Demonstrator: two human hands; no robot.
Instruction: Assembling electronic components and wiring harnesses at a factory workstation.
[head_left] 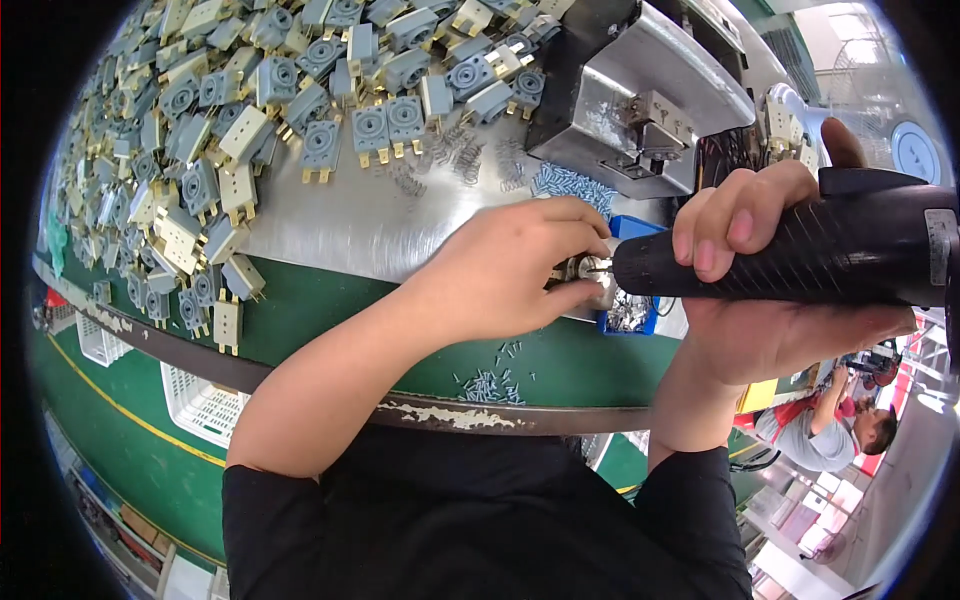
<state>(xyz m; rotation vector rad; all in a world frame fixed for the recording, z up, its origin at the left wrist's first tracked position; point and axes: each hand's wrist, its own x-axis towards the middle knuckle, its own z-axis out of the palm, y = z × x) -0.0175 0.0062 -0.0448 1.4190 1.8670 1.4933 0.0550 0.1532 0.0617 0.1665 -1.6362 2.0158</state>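
A white crate is standing on the green floor below the bench edge, and above it a large heap of grey and cream plug-like blocks is spreading over the bench, their brass prongs pointing every way. A bare metal sheet is lying beside the heap on the green bench top, and thin coil springs are sitting loose near its far side. Closer to the person, a small pile of pins is lying near the edge. The left hand is pinching a small part, thumb and fingers clamped around it and hiding most of it, just left of the screwdriver's tip. Bluish screws are lying beyond that hand, a blue tray is holding shiny metal bits just beside it, and a metal box is standing behind. The right hand is wrapping around a black power screwdriver, holding it level with its bit pointing left at the part. Farther right, a co-worker in grey and red is sitting in the background.
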